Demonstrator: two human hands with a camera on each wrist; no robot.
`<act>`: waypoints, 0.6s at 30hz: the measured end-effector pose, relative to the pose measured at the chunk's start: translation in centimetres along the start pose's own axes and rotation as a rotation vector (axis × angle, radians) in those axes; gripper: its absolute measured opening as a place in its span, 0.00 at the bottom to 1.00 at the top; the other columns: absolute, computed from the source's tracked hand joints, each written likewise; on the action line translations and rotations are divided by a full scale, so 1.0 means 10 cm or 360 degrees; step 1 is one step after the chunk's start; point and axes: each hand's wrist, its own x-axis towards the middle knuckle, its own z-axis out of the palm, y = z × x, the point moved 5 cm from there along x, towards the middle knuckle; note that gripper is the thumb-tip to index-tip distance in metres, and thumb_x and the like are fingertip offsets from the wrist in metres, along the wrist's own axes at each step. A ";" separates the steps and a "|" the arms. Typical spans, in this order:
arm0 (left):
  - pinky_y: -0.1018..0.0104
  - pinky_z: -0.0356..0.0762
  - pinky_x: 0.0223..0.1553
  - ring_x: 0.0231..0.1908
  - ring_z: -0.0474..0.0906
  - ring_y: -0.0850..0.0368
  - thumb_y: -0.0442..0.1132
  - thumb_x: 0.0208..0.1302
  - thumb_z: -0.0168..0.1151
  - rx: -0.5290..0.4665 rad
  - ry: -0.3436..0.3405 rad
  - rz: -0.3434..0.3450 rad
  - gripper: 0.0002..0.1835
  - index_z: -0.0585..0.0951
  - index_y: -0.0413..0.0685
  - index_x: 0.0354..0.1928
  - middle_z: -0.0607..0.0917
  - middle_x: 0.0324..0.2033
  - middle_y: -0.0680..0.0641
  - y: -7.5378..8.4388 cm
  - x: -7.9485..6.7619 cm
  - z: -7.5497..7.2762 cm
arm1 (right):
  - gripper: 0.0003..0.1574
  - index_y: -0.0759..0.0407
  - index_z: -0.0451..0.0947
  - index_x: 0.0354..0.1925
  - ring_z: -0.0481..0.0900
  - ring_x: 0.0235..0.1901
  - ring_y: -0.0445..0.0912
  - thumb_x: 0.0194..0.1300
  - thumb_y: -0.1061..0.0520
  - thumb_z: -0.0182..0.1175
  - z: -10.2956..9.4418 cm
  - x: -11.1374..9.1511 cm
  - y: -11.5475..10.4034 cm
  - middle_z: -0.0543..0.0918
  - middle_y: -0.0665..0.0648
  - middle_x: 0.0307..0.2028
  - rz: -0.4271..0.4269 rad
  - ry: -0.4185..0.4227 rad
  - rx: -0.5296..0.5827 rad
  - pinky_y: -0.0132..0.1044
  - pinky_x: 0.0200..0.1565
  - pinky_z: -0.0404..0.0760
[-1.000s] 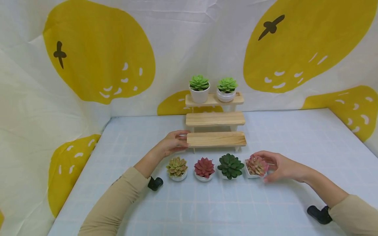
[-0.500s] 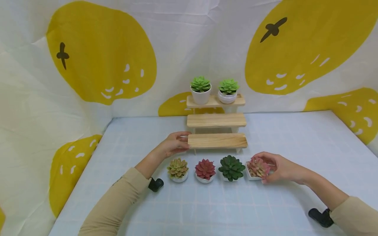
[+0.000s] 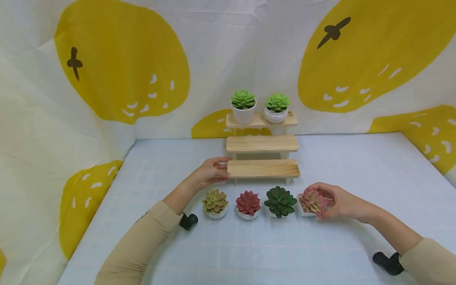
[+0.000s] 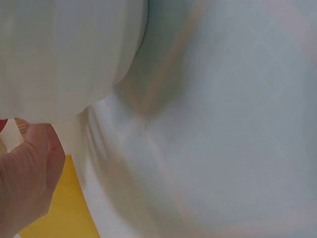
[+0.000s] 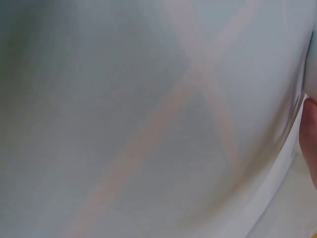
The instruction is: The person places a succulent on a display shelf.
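Observation:
My left hand point(image 3: 210, 173) grips the left end of the lowest board of a wooden three-tier stand point(image 3: 263, 169), thumb at the front edge and fingers behind. In the left wrist view that hand point(image 4: 29, 173) shows at the left edge, below a large white pot point(image 4: 64, 54). My right hand point(image 3: 336, 201) holds a pink succulent point(image 3: 312, 201) in a square white pot by its right side, fingers behind and thumb in front. Only one finger point(image 5: 309, 134) shows in the right wrist view. The pot sits on the table at the right end of a row.
Left of it stand a dark green succulent point(image 3: 280, 202), a red one point(image 3: 248, 203) and a yellowish one point(image 3: 215, 202), all in white pots. Two bright green succulents point(image 3: 244, 99) stand on the top tier. A patterned cloth point(image 3: 213, 51) hangs behind the table point(image 3: 228, 253).
The head view has shifted slightly. Both hands keep their places on the stand and the pink succulent's pot.

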 end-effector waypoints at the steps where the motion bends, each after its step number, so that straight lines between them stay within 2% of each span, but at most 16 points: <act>1: 0.60 0.76 0.48 0.47 0.74 0.48 0.21 0.57 0.57 -0.0001 0.0001 -0.0003 0.32 0.65 0.40 0.65 0.71 0.58 0.33 0.00 0.00 0.00 | 0.39 0.65 0.62 0.59 0.74 0.40 0.43 0.50 0.68 0.67 0.00 0.00 0.00 0.75 0.59 0.45 0.0004 -0.0006 0.0031 0.38 0.42 0.79; 7: 0.58 0.76 0.49 0.46 0.75 0.49 0.21 0.57 0.57 0.0007 0.0006 -0.0006 0.32 0.66 0.41 0.65 0.72 0.57 0.34 -0.01 0.01 0.00 | 0.39 0.67 0.62 0.58 0.71 0.34 0.39 0.49 0.70 0.66 0.01 -0.01 -0.01 0.70 0.54 0.36 0.0008 -0.0017 0.0123 0.44 0.39 0.81; 18: 0.59 0.76 0.47 0.44 0.75 0.51 0.21 0.57 0.58 0.0016 -0.0003 -0.0003 0.32 0.66 0.40 0.65 0.72 0.57 0.34 -0.01 0.01 -0.01 | 0.38 0.64 0.63 0.59 0.73 0.34 0.41 0.51 0.69 0.66 0.01 -0.01 -0.02 0.69 0.56 0.35 0.0035 -0.0006 0.0164 0.44 0.40 0.81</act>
